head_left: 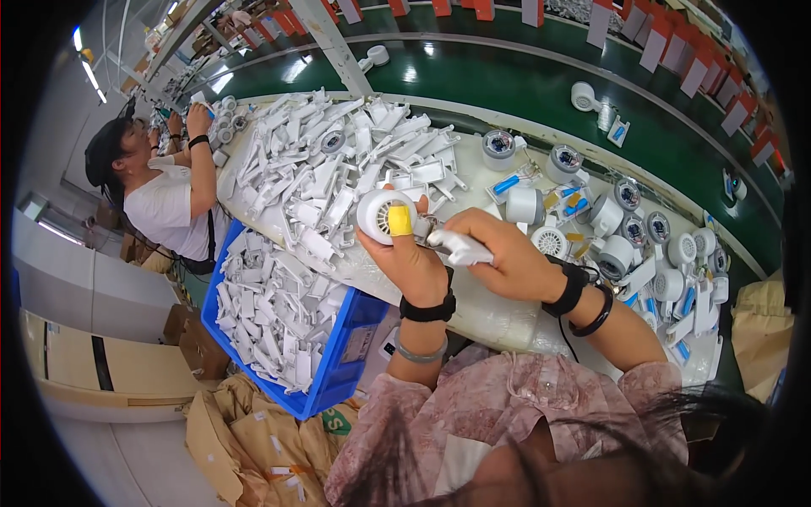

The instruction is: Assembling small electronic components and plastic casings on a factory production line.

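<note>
My left hand (411, 269) is closed around a round white fan head (370, 216) with a spoked grille, held over the near edge of the table. A yellow wrap (400, 221) covers the tip of the left thumb, which presses on the grille. Just right of it, my right hand (512, 255) grips a white plastic handle piece (461, 248) between thumb and fingers. One end of this piece points at the side of the fan head; whether they touch I cannot tell. Dark bands circle both wrists.
White plastic handle shells (338, 160) are heaped behind and left of my hands. More fill a blue bin (334, 376) below. Several fan heads (614, 253) with blue batteries crowd the right side. A green conveyor (498, 63) runs behind. Another person (169, 190) works at far left.
</note>
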{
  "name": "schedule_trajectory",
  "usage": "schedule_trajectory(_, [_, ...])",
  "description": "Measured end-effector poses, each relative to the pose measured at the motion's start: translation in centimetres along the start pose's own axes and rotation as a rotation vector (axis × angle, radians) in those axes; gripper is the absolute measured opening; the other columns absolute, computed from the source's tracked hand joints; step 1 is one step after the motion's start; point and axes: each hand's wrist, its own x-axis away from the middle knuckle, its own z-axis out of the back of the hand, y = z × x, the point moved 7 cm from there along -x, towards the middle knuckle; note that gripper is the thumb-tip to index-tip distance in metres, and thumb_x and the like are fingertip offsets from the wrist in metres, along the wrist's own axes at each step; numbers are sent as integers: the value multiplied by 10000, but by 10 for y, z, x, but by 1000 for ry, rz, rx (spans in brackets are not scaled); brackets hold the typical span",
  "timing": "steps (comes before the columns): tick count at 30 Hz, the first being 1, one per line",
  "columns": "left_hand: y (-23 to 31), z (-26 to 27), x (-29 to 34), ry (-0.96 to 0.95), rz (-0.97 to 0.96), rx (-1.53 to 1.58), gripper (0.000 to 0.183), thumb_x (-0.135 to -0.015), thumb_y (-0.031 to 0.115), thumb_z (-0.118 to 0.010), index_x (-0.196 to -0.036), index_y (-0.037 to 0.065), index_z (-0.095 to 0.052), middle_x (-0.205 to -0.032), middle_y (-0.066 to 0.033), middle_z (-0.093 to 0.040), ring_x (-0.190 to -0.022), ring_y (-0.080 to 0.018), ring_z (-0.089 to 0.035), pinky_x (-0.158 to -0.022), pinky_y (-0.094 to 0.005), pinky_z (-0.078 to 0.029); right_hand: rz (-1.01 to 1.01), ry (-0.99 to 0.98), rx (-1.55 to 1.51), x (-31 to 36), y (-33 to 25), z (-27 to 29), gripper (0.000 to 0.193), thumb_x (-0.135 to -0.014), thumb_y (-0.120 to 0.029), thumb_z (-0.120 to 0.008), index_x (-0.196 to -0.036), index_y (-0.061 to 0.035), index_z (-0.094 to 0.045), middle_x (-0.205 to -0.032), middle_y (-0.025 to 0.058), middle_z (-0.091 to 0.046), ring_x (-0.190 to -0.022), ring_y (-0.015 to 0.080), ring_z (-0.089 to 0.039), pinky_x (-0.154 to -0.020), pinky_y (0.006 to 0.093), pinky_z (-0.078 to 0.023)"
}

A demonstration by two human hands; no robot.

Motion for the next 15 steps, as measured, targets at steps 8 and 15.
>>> schedule_trajectory(8, [-11, 4, -1, -4, 39, -30, 352, -918, 109, -608, -1196, 54, -399, -1248, -150, -533, -960, -224, -615, -842, -383, -556, 334, -155, 233, -5, -13, -9, 264, -751, -43, -590, -1006, -107, -566, -979, 47, -599, -803, 296, -630, -618, 377, -493])
schedule_trajectory(15, [-9, -1, 3, -15, 116, 83, 349, -916, 99, -599, -1203, 59, -406, -1248, -148, -546, -920, -214, -621, -854, -411, -553, 437, -226, 595, 5, -16, -14, 236, -728, -79, -627, -951, -92, -552, -989, 26, -602, -750, 253, -633, -573, 365, -477])
